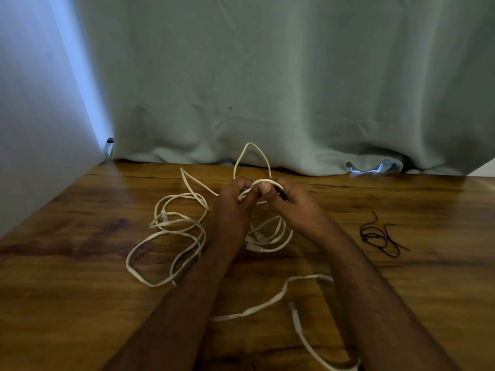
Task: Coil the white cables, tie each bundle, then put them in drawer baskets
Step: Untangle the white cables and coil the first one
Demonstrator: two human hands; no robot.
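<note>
Both hands meet above the middle of the wooden table (80, 263). My left hand (233, 210) and my right hand (292, 207) grip a small coil of white cable (267, 182) between them, with one loop sticking up behind. The right hand also pinches a thin black tie (282, 196). A loose tangle of white cable (171, 231) lies to the left. More white loops (273, 236) sit under my hands. Another white cable (302, 333) trails across the near table.
Several thin black ties (380, 236) lie on the table to the right. A grey-green curtain (267, 76) hangs behind the table's far edge. A pale wall (32, 129) closes the left side.
</note>
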